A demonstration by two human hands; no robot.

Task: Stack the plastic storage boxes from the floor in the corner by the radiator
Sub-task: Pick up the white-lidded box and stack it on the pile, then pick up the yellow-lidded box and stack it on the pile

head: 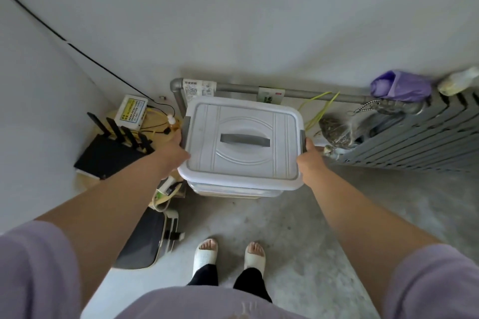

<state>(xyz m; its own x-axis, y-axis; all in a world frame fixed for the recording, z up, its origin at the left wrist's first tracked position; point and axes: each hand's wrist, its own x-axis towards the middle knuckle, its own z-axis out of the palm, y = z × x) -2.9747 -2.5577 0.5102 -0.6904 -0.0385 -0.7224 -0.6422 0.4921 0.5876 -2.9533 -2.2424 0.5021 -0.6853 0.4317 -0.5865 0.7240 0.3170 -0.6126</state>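
Your left hand's (173,154) fingers (178,137) gripped the left edge of the box (241,163), thumb up by the grey latch (186,124), the rest tucked out of sight under the rim. Your right hand's (311,159) fingers (309,143) clasped the right edge the same way, just below the other latch (302,137). Both arms were stretched out straight.

The box was white with a clear body, its lid on and the grey handle (245,140) lying flat in the middle. It sat level between your hands, close to the wall in the corner, in front of the grey pipe (305,91). Whether it rested on the floor (285,228) or hung above it could not be told.

A black router (108,156) lay to its left, among yellow and white cables. The radiator (414,137) ran along the wall to its right, with a purple bag (401,85) on its top end. Your feet, in white slippers (206,252), stood on the grey floor behind the box.
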